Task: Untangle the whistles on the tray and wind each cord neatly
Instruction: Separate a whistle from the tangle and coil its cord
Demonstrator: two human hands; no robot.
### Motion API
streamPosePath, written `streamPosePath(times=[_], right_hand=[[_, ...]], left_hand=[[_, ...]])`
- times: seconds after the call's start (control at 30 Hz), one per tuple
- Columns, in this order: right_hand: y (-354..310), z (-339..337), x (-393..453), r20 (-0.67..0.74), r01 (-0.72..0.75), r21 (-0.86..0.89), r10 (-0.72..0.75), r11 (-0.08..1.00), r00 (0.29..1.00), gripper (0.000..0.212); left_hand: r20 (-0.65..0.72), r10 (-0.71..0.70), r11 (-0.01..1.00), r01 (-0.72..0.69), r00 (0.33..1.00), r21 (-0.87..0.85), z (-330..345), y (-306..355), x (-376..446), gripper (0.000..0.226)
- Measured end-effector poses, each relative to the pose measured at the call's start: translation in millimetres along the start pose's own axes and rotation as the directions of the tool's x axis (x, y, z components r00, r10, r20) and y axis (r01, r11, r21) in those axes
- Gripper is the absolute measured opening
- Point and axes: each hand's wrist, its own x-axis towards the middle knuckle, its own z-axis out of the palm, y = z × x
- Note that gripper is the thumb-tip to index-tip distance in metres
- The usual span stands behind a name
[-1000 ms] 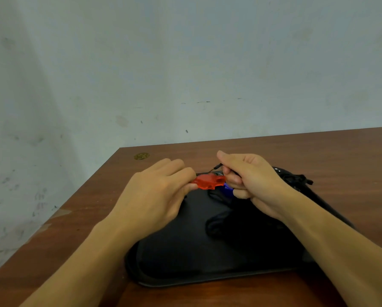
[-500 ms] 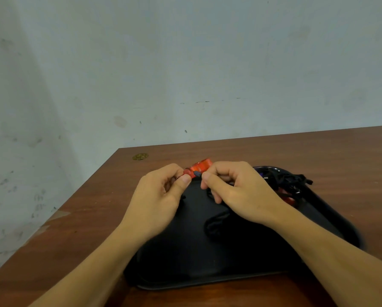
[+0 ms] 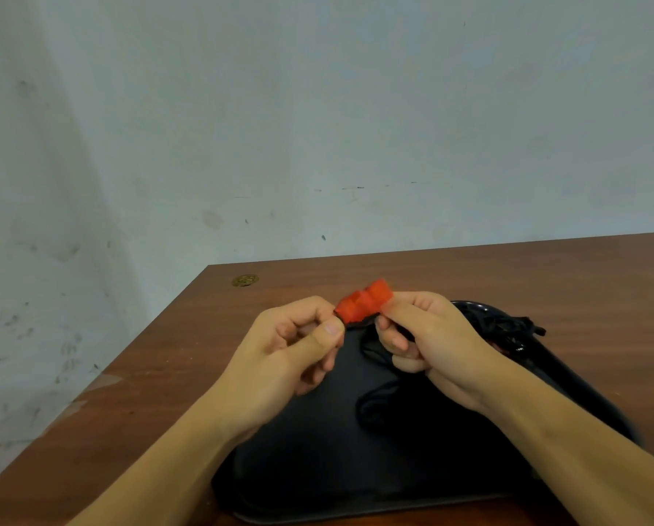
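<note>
The left hand [image 3: 295,358] pinches the near end of the red whistle [image 3: 363,301]; the right hand [image 3: 428,339] grips its far end, fingers curled. The whistle sits between them above the black tray [image 3: 318,468], its black cord [image 3: 375,351] hanging below.

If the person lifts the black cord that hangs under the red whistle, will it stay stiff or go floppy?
Probably floppy: the black cord droops in a loose loop below the red whistle and lies bunched on the tray. It likely weighs little, since fingertips of the left hand and right hand alone hold the whistle. It may snag on the tangle at the far rim.
</note>
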Motion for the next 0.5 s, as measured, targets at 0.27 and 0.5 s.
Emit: streamPosePath(times=[0.27, 0.5], right_hand=[[2, -8, 3, -0.066, 0.025, -0.221, -0.040, 0.975, 0.997, 0.052], [5, -8, 1, -0.048, 0.246, -0.554, -0.326, 0.795, 0.944, 0.033]], left_hand=[[0.146, 0.178, 0.727, -0.230, 0.973, 0.647, -10, -2, 0, 0.023], [0.115, 0.183, 0.502, -0.193, 0.976, 0.843, -13, -7, 1, 0.021]])
